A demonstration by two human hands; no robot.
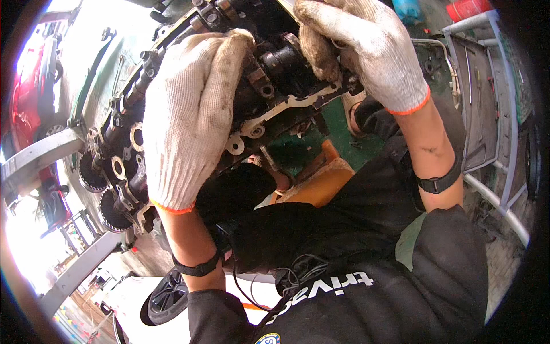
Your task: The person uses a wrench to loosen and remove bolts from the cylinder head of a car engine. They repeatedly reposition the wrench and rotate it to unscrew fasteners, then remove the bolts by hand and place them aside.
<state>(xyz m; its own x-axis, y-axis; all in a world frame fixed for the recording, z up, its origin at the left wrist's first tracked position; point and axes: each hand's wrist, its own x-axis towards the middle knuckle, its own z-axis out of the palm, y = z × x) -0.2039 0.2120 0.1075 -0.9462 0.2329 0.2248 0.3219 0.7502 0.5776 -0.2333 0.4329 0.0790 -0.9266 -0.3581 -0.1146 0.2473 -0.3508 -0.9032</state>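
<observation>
A dark, oily engine cylinder head [286, 109] with pale machined edges lies across the top of the view. Toothed wheels [112, 211] sit at its left end. My left hand [192, 109], in a white knit glove with an orange cuff, is over its middle. The left fingers are bent and pressed together; what they grip, if anything, is hidden. My right hand [372, 51], in a matching glove with dirty fingertips, is curled closed at the right end of the cylinder head. Its fingers hide whatever is between them. A dark cylindrical part [281, 60] shows between the two hands.
Below the cylinder head is an orange-yellow seat-like piece [321, 182]. A grey metal frame [498, 114] stands on the right, with a red container [467, 8] behind it. Grey beams [43, 152] and a red car [31, 97] are on the left. A wheel [167, 298] shows below.
</observation>
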